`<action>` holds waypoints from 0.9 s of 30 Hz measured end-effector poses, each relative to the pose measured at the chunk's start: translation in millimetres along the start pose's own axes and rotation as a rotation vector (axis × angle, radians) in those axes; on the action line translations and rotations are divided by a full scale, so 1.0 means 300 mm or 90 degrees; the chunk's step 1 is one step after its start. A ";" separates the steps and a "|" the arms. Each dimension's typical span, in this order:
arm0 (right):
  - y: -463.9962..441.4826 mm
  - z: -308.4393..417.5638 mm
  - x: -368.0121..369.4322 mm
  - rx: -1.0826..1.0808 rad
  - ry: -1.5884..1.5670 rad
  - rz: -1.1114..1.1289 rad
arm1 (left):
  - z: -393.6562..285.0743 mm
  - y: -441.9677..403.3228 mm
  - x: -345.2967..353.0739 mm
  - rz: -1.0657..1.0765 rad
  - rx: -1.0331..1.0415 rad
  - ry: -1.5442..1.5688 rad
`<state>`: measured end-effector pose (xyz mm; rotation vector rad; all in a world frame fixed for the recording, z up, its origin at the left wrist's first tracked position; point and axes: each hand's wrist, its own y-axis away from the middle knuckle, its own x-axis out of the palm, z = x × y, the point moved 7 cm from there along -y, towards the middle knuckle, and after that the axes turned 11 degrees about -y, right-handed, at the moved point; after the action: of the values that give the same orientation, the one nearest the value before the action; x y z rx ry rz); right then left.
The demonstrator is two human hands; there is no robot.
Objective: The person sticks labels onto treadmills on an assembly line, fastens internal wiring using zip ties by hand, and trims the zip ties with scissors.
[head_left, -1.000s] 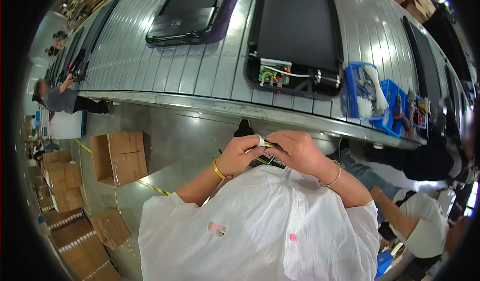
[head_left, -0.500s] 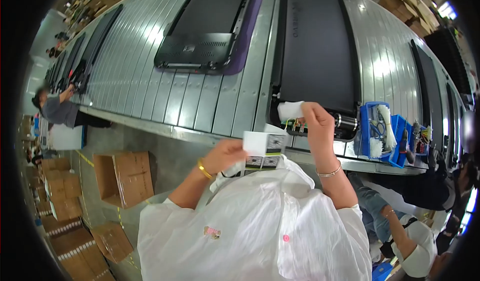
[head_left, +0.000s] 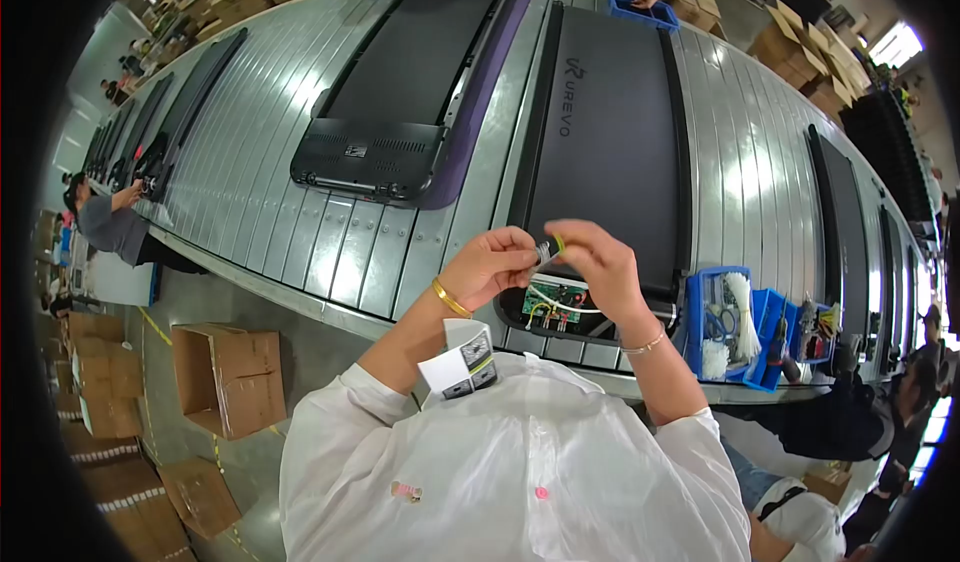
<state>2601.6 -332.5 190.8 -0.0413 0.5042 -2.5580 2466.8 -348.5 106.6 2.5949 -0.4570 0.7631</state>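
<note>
My left hand [head_left: 495, 264] and my right hand [head_left: 600, 262] meet in front of me, fingers pinched on a small dark, grey and yellow-green piece [head_left: 546, 250] that looks like a label or wrapped bit. Just below them lies the uncovered end of a black walking pad [head_left: 620, 152] marked UREVO, showing a green circuit board [head_left: 550, 307] with yellow and green wires. A white cable [head_left: 575, 305] crosses the board. Folded label sheets [head_left: 463, 364], white with black print and yellow-green stripes, hang against my shirt below the left forearm, apart from my fingers.
On the slatted metal conveyor [head_left: 270, 152], a second walking pad [head_left: 410, 72] rests on purple sheet to the left. Blue bins [head_left: 725, 327] with zip ties and tools stand right. A far person's hand [head_left: 650, 0] touches another blue bin [head_left: 625, 4]. An open carton [head_left: 230, 377] stands on the floor.
My left hand has let go of the label sheets and moved up to meet the right. The right hand's white paper is no longer seen, and the circuit board is uncovered to view.
</note>
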 end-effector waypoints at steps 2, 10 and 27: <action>0.016 -0.208 -0.084 0.203 -0.248 -0.214 | 0.021 -0.037 -0.020 -0.071 0.028 -0.002; 0.012 -0.578 -0.075 0.361 -0.217 -0.203 | 0.186 -0.193 -0.274 -0.296 0.033 -0.148; -0.077 -1.145 -0.287 0.608 -0.305 -0.345 | 0.230 -0.744 -0.650 0.074 0.137 -1.271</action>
<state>2620.6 -152.3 -114.5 -0.4788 -1.0342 -2.8724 2433.4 -148.1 -120.1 2.5186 -0.9386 -2.0786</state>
